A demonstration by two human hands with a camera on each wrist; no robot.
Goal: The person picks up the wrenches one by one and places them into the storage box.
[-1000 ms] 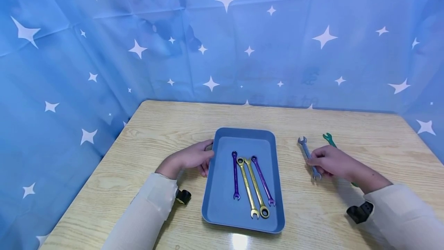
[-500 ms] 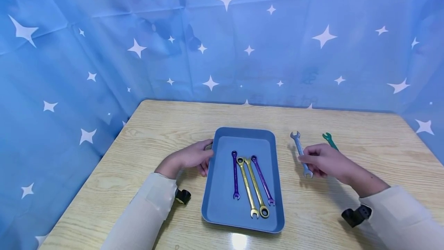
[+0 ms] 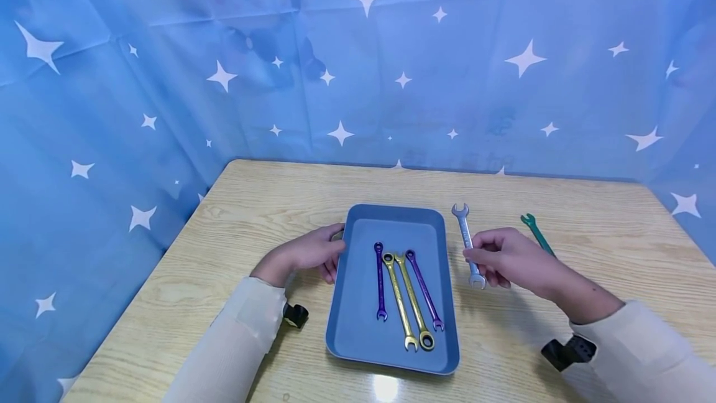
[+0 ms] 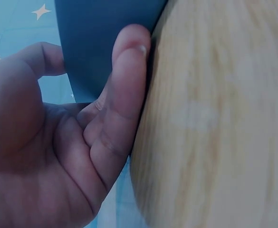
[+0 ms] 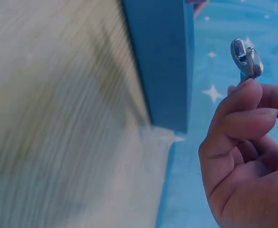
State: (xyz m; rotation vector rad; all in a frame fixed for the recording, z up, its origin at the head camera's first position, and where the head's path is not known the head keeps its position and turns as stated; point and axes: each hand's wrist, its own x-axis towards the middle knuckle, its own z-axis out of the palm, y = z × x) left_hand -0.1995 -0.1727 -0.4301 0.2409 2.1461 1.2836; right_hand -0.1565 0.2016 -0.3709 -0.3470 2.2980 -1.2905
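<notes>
A blue-grey tray (image 3: 358, 341) lies on the table with two purple wrenches (image 3: 380, 285) and two gold wrenches (image 3: 411, 303) in it. At its left side my left hand (image 3: 307, 252) holds the tray wall, the thumb at the rim and fingers against the outside, as the left wrist view (image 4: 96, 128) shows. To the right of the tray, my right hand (image 3: 514, 260) pinches a silver open-ended wrench (image 3: 465, 229) between thumb and fingers, above the table. One jaw end of that wrench (image 5: 248, 59) shows beyond my fingertips in the right wrist view.
A green wrench (image 3: 538, 235) lies on the wooden table (image 3: 268, 198) behind my right hand, its lower part hidden by my forearm. A blue curtain with white stars (image 3: 302, 67) hangs behind the table and along its left side.
My right hand has carried the silver wrench leftward, towards the tray's right side, and the wrench stands more upright in view. More of the green wrench's upper part shows. My left hand stays put.
</notes>
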